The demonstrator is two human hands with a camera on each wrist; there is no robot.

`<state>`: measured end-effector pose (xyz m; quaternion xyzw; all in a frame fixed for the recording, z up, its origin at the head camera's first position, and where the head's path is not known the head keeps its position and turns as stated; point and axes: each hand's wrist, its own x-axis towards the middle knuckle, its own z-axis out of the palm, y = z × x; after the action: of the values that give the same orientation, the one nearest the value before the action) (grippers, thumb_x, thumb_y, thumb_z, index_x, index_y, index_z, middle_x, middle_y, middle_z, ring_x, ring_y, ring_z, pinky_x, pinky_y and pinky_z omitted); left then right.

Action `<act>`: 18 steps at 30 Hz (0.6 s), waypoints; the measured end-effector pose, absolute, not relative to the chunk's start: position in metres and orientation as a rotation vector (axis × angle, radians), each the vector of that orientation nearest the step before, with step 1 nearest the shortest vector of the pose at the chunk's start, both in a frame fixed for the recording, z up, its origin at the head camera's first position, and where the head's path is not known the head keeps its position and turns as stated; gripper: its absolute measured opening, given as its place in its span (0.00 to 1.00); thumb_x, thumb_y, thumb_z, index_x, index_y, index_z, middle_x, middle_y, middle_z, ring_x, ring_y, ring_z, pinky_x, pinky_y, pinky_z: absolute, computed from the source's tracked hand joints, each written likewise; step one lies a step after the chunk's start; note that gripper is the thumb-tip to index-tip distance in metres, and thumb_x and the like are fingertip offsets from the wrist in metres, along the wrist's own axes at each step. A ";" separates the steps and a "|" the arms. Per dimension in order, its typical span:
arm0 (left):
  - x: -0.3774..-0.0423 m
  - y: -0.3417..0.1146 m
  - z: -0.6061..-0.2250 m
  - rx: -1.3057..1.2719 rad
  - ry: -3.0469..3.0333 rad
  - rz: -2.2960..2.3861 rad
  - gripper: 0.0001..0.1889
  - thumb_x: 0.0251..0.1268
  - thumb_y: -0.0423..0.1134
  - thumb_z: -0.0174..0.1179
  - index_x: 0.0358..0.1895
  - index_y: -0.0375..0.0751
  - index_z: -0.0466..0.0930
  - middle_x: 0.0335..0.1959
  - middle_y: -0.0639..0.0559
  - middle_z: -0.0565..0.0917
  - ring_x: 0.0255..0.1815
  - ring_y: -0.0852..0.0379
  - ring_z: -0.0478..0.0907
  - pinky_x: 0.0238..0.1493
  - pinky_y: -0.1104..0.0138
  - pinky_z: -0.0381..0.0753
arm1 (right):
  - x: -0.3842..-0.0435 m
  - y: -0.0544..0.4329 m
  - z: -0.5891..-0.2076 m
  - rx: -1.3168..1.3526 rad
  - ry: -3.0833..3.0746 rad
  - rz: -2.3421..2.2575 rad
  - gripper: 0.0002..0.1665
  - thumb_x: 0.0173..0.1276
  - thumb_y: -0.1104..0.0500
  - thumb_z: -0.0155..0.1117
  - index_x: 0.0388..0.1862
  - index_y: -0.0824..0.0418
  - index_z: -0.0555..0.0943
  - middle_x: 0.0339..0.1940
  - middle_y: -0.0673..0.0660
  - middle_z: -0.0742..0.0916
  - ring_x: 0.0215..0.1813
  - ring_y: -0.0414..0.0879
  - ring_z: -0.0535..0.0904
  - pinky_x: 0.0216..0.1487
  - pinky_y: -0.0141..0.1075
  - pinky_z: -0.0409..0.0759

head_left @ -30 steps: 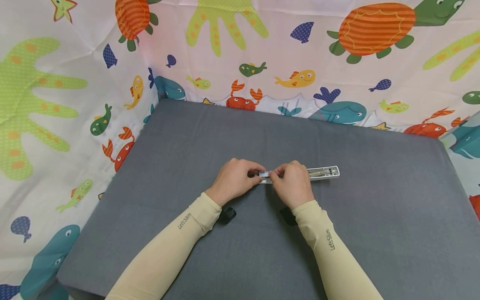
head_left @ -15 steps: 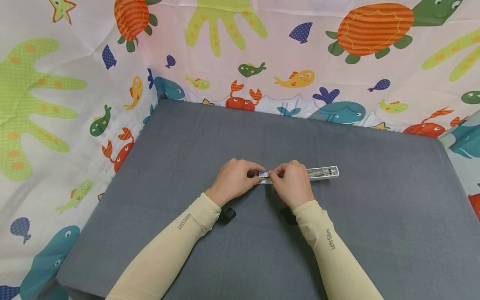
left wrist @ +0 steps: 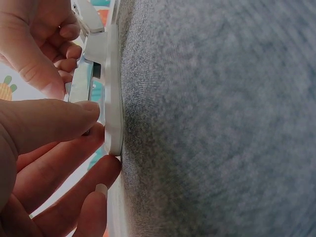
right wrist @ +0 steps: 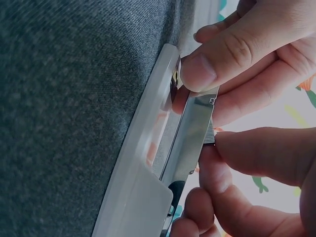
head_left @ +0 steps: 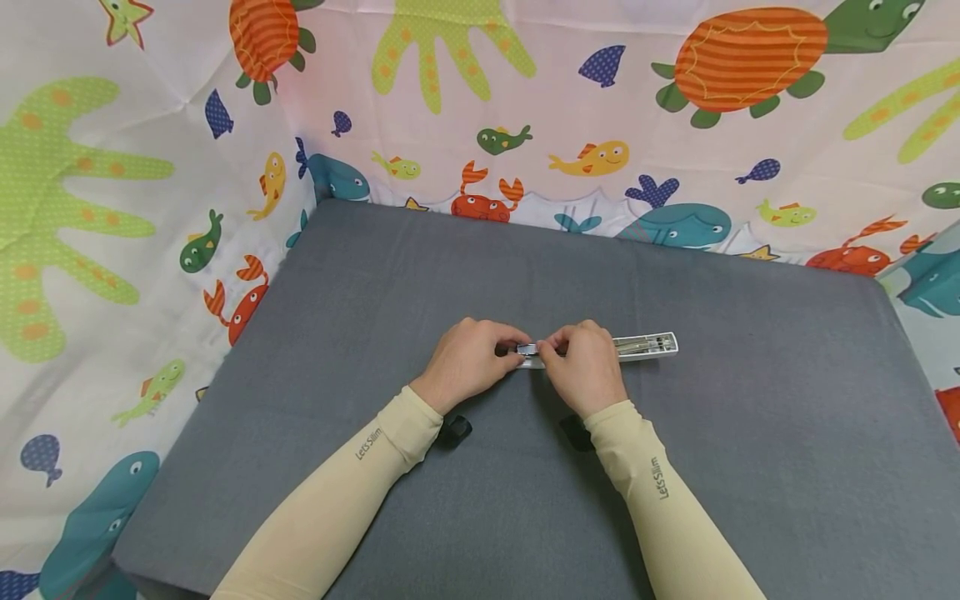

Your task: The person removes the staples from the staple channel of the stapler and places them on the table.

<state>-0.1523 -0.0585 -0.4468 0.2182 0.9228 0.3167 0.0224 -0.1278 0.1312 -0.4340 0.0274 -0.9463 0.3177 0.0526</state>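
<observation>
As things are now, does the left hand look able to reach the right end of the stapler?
Probably not directly: the left hand pinches the metal rail, and the right hand is between it and that end of the stapler.

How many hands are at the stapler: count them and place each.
2. The left hand pinches the rail at the left end of the stapler; the right hand, just right of it, pinches a ridged piece.

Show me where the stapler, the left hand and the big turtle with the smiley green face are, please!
stapler (head_left: 647,345): head view, on its long open part sticking out rightward
left hand (head_left: 468,357): head view, on its back
turtle (head_left: 750,60): head view, on its stripy orange shell
</observation>
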 end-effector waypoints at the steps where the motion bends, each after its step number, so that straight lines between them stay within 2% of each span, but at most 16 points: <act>1: -0.152 -0.058 -0.447 0.677 2.860 0.979 0.12 0.70 0.42 0.74 0.55 0.55 0.94 0.44 0.59 0.95 0.37 0.67 0.88 0.36 0.69 0.83 | -0.128 0.131 -0.434 0.085 -2.875 0.965 0.13 0.73 0.57 0.71 0.30 0.62 0.92 0.29 0.60 0.86 0.39 0.56 0.77 0.45 0.48 0.71; 18: -0.152 -0.059 -0.447 0.694 2.862 0.982 0.12 0.71 0.42 0.74 0.55 0.56 0.94 0.45 0.59 0.95 0.38 0.65 0.89 0.36 0.68 0.84 | -0.126 0.130 -0.434 0.099 -2.875 0.969 0.14 0.73 0.56 0.72 0.30 0.62 0.91 0.29 0.60 0.84 0.36 0.55 0.74 0.44 0.47 0.70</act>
<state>-0.1525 -0.0593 -0.4471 0.2234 0.9218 0.3163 0.0187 -0.1264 0.1295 -0.4338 0.0327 -0.9458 0.3188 0.0528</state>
